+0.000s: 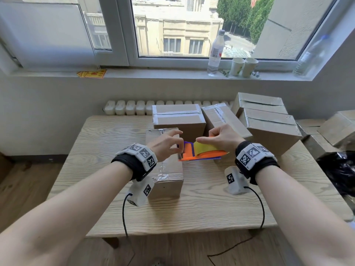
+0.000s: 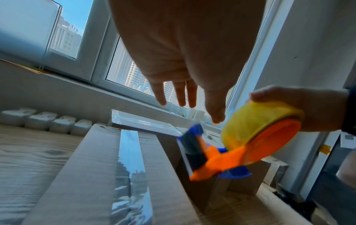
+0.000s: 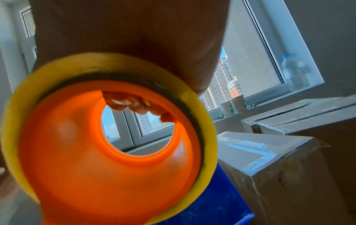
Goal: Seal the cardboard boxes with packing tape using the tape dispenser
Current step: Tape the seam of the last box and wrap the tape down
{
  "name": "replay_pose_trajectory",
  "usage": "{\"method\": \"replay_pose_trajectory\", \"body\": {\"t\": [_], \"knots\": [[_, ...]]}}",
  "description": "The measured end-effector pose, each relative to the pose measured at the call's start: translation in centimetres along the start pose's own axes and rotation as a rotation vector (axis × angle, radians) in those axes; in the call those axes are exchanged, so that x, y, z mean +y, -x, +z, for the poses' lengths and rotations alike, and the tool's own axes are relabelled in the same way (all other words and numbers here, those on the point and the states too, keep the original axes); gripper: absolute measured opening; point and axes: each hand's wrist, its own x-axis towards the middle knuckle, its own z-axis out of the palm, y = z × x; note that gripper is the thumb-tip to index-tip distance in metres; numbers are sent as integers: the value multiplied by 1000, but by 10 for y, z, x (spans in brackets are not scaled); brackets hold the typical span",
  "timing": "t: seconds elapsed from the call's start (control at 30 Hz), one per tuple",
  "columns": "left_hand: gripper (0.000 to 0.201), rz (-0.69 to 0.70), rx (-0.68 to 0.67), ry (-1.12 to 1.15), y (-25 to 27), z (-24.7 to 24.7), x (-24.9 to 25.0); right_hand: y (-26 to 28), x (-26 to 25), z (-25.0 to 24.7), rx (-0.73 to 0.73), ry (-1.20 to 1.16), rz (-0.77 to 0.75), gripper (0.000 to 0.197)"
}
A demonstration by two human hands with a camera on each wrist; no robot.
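Near box [image 1: 164,162] taped along its seam, others behind it taped too – right hand [image 1: 221,137] gripped tape dispenser [image 1: 201,151] just right of that box, left hand [image 1: 165,144] loosely open by its blade – more sealing probably left.

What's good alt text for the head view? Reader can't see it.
Seen from above, a person's right hand grips an orange tape dispenser loaded with a yellow tape roll, while the left hand reaches its fingertips to the dispenser's front end. Below, a taped cardboard box sits on a wooden table, more boxes behind.
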Motion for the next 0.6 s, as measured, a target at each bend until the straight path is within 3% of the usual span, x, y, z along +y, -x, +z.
{"method": "replay_pose_trajectory", "body": {"t": [0.1, 0.27, 0.4, 0.6], "knots": [[11, 10, 5, -7, 0, -2, 5, 0, 5, 0, -2, 66, 12, 57], [18, -105, -55, 74, 5, -8, 8, 4, -3, -6, -71, 89, 38, 55], [32, -187, -4, 282, 11, -8, 3, 7, 0, -13, -101, -76, 137, 32], [25, -278, 62, 418, 19, -6, -5, 14, 10, -18, -190, -111, 162, 24]]}}
